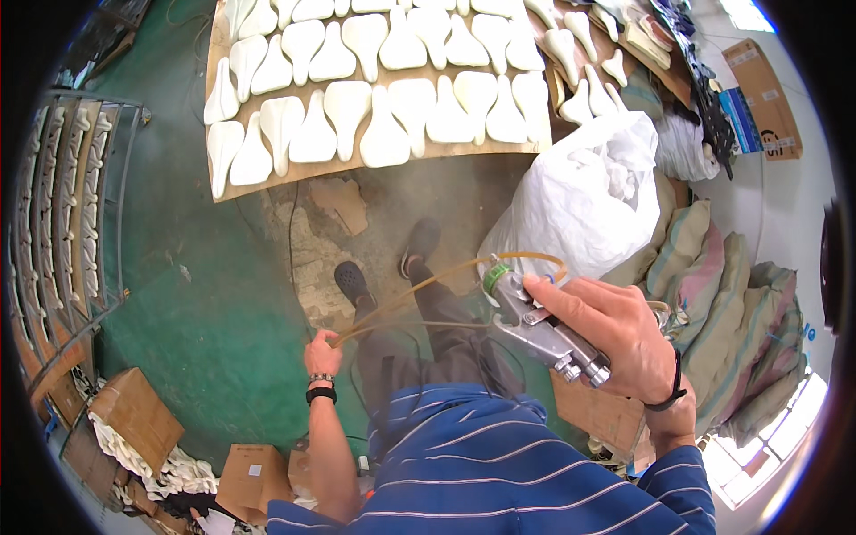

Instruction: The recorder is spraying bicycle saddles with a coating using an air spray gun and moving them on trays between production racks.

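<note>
My right hand (615,325) is wrapped round a silvery spray gun (544,325) with a green band near one end, held up at the right in front of my body. A yellowish hose (428,283) loops away from the gun toward the left. Lower left of it, my left hand (323,353) has its fingers closed on that hose. Beyond both hands, rows of cream-white bicycle saddle-shaped pieces (390,125) lie on a brown board (357,169), wide and narrow ends alternating. Neither hand touches these pieces.
A large white plastic bag (571,209) stands right of the board. Stuffed woven sacks (727,330) lean at the right. On the left is a metal rack (111,205) holding more white pieces. Cardboard boxes (138,419) sit at lower left; a thin cable (292,241) runs along the floor.
</note>
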Demonstrator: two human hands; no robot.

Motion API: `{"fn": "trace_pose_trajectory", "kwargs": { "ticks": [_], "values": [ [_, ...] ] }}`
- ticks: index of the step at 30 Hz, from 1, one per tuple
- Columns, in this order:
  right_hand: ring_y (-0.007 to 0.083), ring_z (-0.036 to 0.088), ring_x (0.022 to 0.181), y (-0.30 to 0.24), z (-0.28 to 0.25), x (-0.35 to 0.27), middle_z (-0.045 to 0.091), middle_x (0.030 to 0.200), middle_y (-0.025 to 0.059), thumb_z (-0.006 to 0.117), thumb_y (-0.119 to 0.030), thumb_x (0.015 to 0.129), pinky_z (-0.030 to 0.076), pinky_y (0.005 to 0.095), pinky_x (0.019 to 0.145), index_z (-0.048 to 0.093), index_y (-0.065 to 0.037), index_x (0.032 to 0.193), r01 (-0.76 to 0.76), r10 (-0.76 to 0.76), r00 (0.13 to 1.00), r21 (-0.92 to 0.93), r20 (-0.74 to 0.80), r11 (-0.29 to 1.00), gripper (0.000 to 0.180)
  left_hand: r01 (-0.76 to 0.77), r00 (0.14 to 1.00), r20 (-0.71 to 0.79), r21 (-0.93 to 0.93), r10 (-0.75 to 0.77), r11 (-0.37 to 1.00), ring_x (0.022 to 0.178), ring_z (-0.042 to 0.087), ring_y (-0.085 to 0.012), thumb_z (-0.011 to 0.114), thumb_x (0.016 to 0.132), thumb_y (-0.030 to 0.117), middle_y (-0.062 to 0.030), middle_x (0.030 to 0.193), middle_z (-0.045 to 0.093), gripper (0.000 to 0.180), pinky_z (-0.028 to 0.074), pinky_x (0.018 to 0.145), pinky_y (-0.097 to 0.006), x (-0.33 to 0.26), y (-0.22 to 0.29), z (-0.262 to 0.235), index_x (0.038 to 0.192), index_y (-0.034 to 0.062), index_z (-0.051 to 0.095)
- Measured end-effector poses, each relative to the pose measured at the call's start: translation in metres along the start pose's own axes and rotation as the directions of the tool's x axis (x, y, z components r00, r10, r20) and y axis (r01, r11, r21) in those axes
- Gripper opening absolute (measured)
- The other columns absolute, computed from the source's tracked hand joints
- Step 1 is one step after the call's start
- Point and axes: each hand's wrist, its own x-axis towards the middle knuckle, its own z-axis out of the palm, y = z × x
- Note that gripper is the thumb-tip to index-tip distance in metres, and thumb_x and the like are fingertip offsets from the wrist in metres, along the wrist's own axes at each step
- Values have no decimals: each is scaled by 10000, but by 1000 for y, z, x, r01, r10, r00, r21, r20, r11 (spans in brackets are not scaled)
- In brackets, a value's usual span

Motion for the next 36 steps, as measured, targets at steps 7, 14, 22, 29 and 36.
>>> {"fn": "trace_pose_trajectory", "kwargs": {
  "ticks": [7,14,22,29,36],
  "values": [
    [350,653,844,23,-18,-9,647,950,139,711,8,684,532,406,695,529,-38,1376,-86,80,990,-43,-120,995,717,-2,1000,-8,-32,1,999,786,667,-388,785,761,215,-175,791,694,188,513,679,-457,-7,36,23,903,132,692],
    [335,657,789,39,-22,-20,654,944,146,702,-3,668,534,401,678,540,-39,1373,-54,51,993,-23,-105,998,725,1,1000,-16,-34,-2,999,767,654,-402,764,791,256,-173,749,683,178,501,663,-485,-10,53,42,926,175,681],
    [338,651,799,46,-12,-47,649,922,133,718,-27,651,527,410,684,539,-37,1372,-40,42,998,-49,39,998,743,-20,1000,-6,-28,20,999,804,665,-394,744,787,215,-171,767,693,172,501,677,-491,-17,59,46,940,173,679],
    [346,648,799,28,9,-73,641,898,132,741,-53,668,525,418,683,545,-38,1363,-20,21,1000,-44,13,999,723,-64,997,35,-32,65,997,830,666,-398,748,766,189,-177,822,705,219,510,705,-487,-23,40,51,971,162,678],
    [368,659,855,4,8,-106,666,960,149,717,12,649,532,416,716,548,-31,1358,-131,134,990,-67,42,989,730,-80,994,75,3,80,997,882,669,-389,755,773,206,-174,884,716,227,520,754,-472,-36,28,61,982,158,682]
  ]
}}
